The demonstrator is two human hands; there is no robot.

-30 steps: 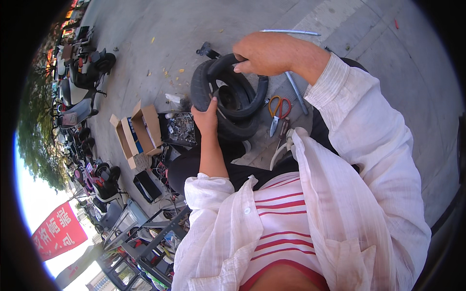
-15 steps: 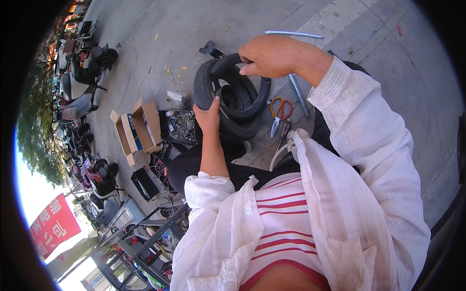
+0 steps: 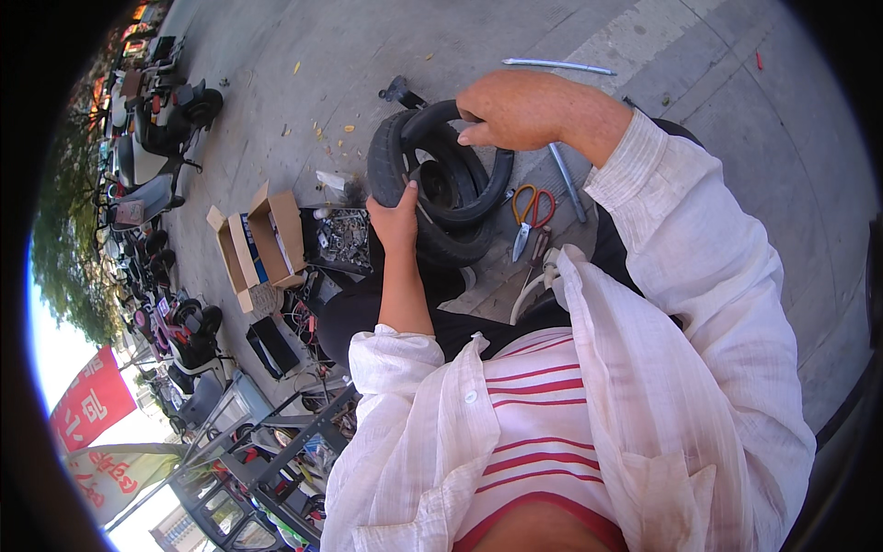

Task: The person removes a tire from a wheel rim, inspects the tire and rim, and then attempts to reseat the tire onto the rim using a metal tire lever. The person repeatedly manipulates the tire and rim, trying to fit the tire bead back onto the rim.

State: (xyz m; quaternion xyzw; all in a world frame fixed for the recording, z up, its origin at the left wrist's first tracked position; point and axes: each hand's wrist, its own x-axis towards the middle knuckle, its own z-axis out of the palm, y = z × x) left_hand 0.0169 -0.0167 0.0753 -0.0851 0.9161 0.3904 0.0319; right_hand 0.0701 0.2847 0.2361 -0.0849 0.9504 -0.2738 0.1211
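Note:
A black tyre sits in front of me, with the dark wheel hub showing through its middle. My left hand is closed round the tyre's left side, thumb on the inner edge. A black inner tube loops partly out over the tyre's right side. The tube's upper part is gripped by my right hand, its fingers curled and partly hidden behind the hand. Just right of the tyre lie scissors with orange and red handles, and a metal bar.
Left of the tyre are a tray of small metal parts and an open cardboard box. Another metal bar lies beyond my right hand. A black pedal-like part rests behind the tyre. Parked scooters line the far left.
Both hands keep their hold on the tyre and tube, with hardly any movement. At the far left the red flag has shifted and a pale banner shows more below it.

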